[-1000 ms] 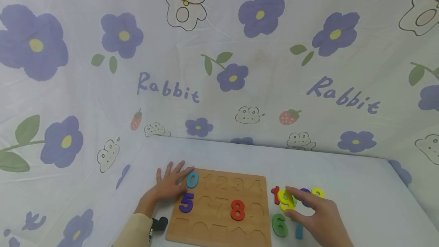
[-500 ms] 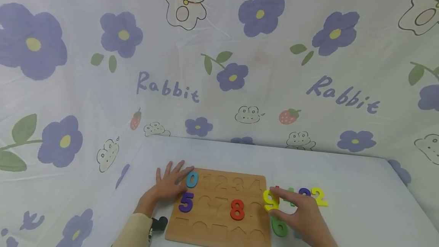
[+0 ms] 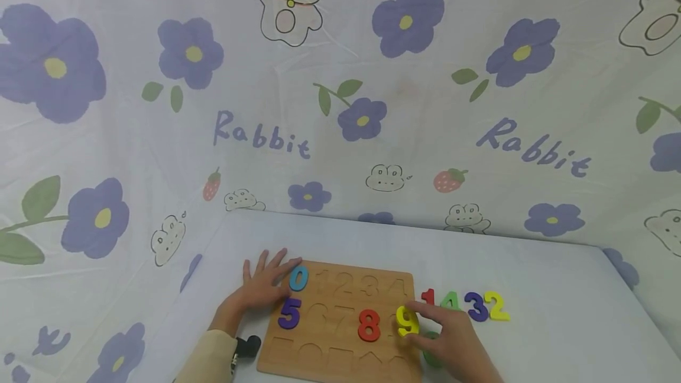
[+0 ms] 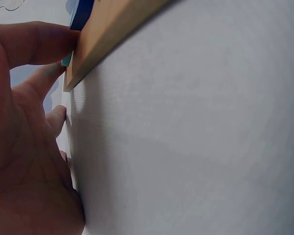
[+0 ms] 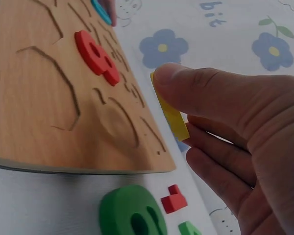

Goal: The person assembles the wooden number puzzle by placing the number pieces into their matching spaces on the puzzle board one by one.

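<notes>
You are pinching a bright yellow number-nine piece (image 3: pixel 409 325), flat-faced and thick-edged, with a closed round loop at its top. In the head view its face is showing right way up; in the right wrist view you are seeing mainly its straight yellow edge. It is hanging over the right side of the tan wooden number board (image 3: pixel 348 297), by the shallow outline at the end of the second row — looking clear of the wood.

Your right hand (image 3: pixel 452 336) is reaching in from the right, its fingers holding the nine between an upper fingertip and the thumb below. The lower fingers are bending loosely beneath, apart from the piece.

Your left hand (image 3: pixel 263 288) is lying at the board's upper left edge with its fingers spread wide, thumb and forefinger touching the border — beside the light-blue zero (image 3: pixel 292 280) and the purple five (image 3: pixel 289 314). The red eight (image 3: pixel 369 325) is sitting left of your nine. On the white desk (image 3: pixel 558 300), a red one (image 3: pixel 428 298), green four (image 3: pixel 450 300), purple three (image 3: pixel 477 307) and yellow two (image 3: pixel 496 306) are lying right of the board.
</notes>
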Motion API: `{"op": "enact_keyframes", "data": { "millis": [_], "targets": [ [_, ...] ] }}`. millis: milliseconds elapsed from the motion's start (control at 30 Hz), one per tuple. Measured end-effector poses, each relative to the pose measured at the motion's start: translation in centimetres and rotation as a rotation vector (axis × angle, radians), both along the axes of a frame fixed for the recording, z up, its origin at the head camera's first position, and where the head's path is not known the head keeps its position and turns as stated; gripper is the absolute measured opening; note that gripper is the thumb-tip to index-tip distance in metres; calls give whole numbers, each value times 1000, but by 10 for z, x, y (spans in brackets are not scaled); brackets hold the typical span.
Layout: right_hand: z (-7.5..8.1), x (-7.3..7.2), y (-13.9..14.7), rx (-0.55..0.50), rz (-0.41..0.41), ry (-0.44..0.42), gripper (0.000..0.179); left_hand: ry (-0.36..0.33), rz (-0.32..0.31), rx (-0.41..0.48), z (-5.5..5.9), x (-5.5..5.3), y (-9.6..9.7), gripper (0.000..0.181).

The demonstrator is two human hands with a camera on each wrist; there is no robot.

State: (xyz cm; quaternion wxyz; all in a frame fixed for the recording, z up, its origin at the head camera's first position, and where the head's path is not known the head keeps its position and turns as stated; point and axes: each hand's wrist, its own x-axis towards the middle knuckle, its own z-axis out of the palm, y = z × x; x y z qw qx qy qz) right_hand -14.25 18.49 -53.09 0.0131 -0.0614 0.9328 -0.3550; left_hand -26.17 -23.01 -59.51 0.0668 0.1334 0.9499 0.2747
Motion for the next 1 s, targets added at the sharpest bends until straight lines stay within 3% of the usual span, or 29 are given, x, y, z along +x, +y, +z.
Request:
{"op": "enact_keyframes", "data": {
  "millis": [267, 500, 700, 1000],
  "targets": [
    [-9, -2, -5, 15, 31, -15, 53, -6, 2, 17, 2, 2, 1, 76],
    [-12, -4, -11, 29, 46, -78, 51, 6, -6, 34, 6, 5, 1, 76],
    [-17, -6, -13, 42, 75, -68, 50, -5, -8, 37, 9, 6, 1, 76],
    [-23, -6, -17, 56, 59, -51, 52, -12, 6, 5, 2, 2, 0, 76]
  ]
}}
